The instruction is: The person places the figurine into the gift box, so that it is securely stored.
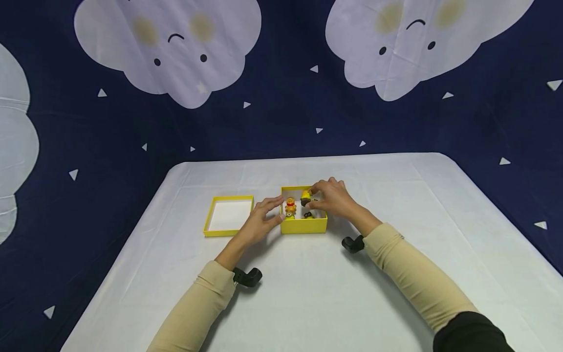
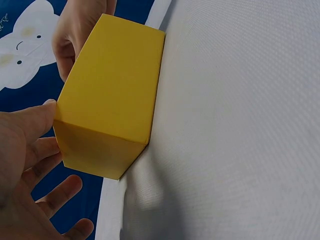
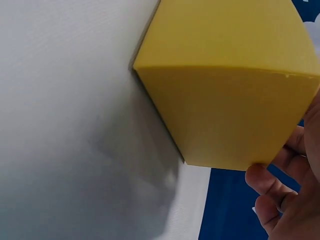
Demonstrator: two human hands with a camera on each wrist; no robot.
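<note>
White surface (image 1: pixel 281 293), navy backdrop (image 1: pixel 281 129). Right hand (image 1: pixel 333 198) pinches a yellow figure (image 1: pixel 305 198) in or just over the box (image 1: pixel 303 226); left hand (image 1: pixel 261 222), fingers spread, touches the box's left side, probably steadying it. Other figures (image 1: pixel 291 206) inside; lid (image 1: pixel 228 233) set left, seemingly for access.

Your head view is looking forward-down over left hand (image 1: pixel 259 223) and right hand (image 1: pixel 336 197); closer wrist views are sharing the box (image 2: pixel 111 80).

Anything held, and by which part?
Right hand seems to pinch a yellow-black figurine at its right side; left hand just touches the yellow box.
</note>
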